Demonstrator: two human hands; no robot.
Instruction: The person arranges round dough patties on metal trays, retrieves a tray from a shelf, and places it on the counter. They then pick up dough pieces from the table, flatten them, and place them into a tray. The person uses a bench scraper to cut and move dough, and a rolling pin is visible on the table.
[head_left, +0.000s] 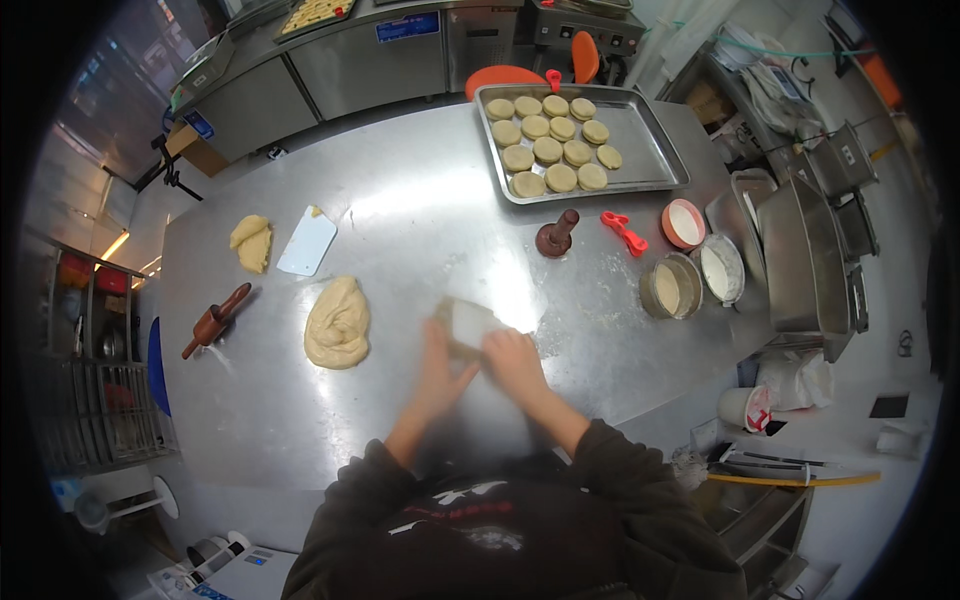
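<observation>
Both my hands are on a blurred, pale, flattish rectangular item (471, 324) with a whitish middle, low over the steel table (420, 247). My left hand (444, 375) grips its left edge, and my right hand (515, 364) holds its lower right corner. What it is cannot be made out for motion blur. Left of my hands lies a large lump of dough (337, 324). Farther off are a smaller dough piece (253, 244), a pale blue plastic dough scraper (307, 241) and a wooden rolling pin (217, 320).
A metal tray (645, 142) with several round dough pieces stands at the far right. Nearer are a brown stamp-like tool (556, 235), a red plastic tool (624, 233), a pink bowl (683, 224) and two metal bowls, one (671, 286) nearer me. Loose flour dusts the table's right side.
</observation>
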